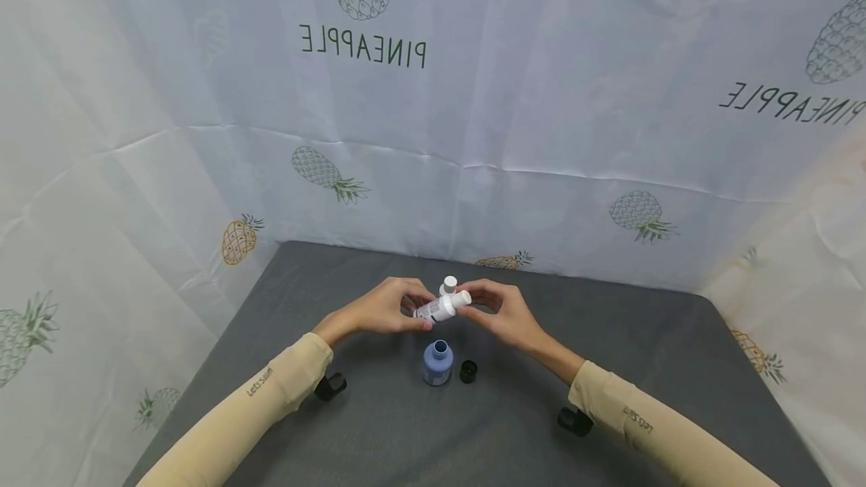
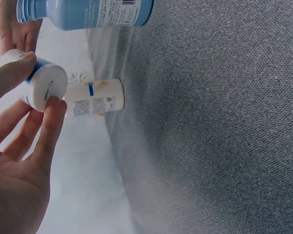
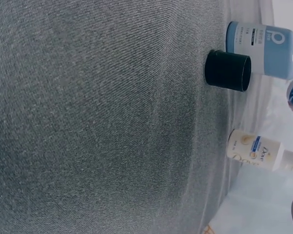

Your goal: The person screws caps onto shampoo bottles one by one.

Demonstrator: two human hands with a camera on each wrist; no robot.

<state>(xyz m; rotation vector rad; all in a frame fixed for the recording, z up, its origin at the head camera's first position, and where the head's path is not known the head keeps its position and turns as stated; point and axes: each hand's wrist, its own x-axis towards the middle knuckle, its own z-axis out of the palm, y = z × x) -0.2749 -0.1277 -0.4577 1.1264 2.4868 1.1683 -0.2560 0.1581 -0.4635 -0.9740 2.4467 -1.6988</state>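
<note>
A small white bottle with a blue mark (image 1: pixel 437 310) is held tilted above the table, its white cap (image 1: pixel 462 298) pointing up and right. My left hand (image 1: pixel 387 308) grips its lower end; in the left wrist view, thumb and fingers surround the white base (image 2: pixel 51 87). At the cap end, my right hand (image 1: pixel 504 314) pinches with thumb and fingers, though the exact contact is partly hidden. Only a sliver of that hand shows in the right wrist view. Below stands an uncapped blue bottle (image 1: pixel 437 365), its threaded neck (image 2: pixel 31 10) bare. A black cap (image 1: pixel 468 371) lies right of it.
Behind the held bottle, a white Dove bottle (image 3: pixel 256 150) stands upright with its cap on. The dark grey tabletop (image 1: pixel 419 434) ends at a pale pineapple-printed curtain (image 1: pixel 433 209). Black devices (image 1: pixel 330 386) sit under both wrists.
</note>
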